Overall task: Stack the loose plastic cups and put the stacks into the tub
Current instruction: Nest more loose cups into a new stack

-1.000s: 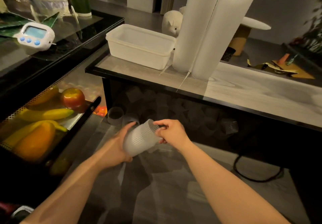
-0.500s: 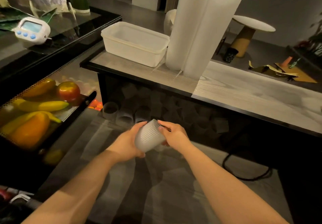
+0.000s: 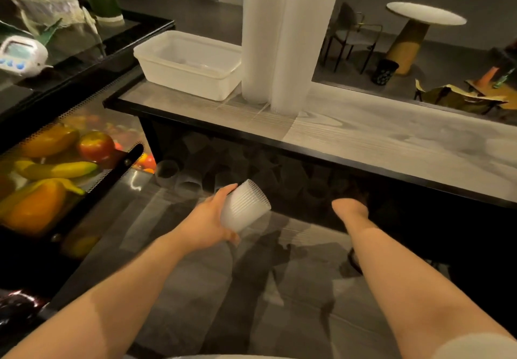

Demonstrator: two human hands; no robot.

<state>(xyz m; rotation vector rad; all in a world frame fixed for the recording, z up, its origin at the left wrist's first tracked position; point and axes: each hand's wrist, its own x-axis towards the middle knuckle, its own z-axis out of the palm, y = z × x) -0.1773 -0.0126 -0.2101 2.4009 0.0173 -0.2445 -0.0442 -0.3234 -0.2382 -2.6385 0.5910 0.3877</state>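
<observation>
No text, label, brand or number can be read here. The small white timer [image 3: 21, 56] at far left has a pale screen (its face is too blurred to show any digits) and blue buttons without legible marks.

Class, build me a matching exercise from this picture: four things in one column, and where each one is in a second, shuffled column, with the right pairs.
Things
1. ribbed cup
2. tub
3. timer
4. right hand

Places
A. on the black glass counter, far left
B. reaching into the dark shelf under the tabletop
C. in the left hand, tilted
D. on the grey tabletop, beside the tall white rolls

Pairs: 1-C, 2-D, 3-A, 4-B
</observation>
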